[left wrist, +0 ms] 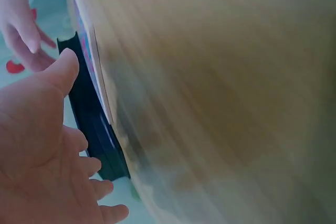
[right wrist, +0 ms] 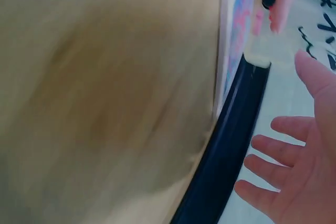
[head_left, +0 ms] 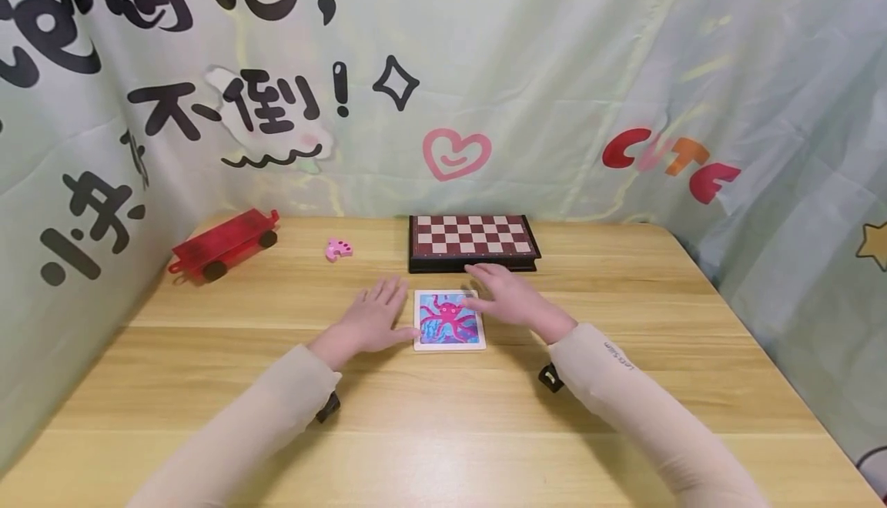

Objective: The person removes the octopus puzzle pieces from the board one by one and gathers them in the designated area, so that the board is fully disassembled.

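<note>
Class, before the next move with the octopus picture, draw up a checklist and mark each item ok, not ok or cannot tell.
1. Left hand and right hand hold nothing: ok.
2. Octopus picture lies face up on the wooden table: ok.
3. Octopus picture apart from the chessboard: ok.
4. Octopus picture fully visible in the head view: not ok; the right thumb overlaps it.
5. Left thumb off the picture's edge: cannot tell.
6. Red toy wagon and pink toy apart from both hands: ok.
</note>
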A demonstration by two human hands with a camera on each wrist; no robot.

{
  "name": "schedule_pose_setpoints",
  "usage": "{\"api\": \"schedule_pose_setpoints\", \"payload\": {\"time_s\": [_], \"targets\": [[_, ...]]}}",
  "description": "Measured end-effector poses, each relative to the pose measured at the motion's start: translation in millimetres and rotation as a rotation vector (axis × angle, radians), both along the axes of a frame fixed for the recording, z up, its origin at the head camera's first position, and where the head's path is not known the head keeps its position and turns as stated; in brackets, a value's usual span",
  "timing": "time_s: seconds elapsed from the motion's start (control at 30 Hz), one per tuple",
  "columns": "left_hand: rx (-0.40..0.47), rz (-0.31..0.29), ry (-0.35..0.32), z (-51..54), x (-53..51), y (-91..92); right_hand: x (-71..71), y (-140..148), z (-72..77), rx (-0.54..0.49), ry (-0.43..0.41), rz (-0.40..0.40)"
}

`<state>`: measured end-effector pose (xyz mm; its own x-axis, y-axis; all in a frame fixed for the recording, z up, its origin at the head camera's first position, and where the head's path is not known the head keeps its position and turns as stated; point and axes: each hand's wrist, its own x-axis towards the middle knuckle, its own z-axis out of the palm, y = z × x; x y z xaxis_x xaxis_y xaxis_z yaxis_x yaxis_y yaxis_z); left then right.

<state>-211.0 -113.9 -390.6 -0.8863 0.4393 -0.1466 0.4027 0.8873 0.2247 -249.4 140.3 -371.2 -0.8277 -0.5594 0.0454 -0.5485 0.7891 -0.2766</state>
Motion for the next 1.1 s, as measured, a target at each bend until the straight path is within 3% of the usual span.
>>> {"api": "schedule_pose_setpoints", "payload": {"time_s": [0.13, 0.37, 0.67, 1.1], "targets": [[-0.029, -0.030, -0.014, -3.0, -4.1, 8.3, -2.0, -16.9, -3.7, 0.037, -0.004, 0.054], [-0.124, -0.025, -0.064, -7.3, -11.1, 16.4, -8.2, -36.6, -9.0, 0.033, -0.059, 0.143], [-0.154, -0.018, -0.059, -11.5, -17.0, 20.1, -14.2, -52.8, -13.0, 0.009, -0.099, 0.124], [-0.168, 0.015, -0.054, -11.7, -17.3, 24.0, -12.9, -61.2, -12.5, 0.046, -0.106, 0.103]]}}
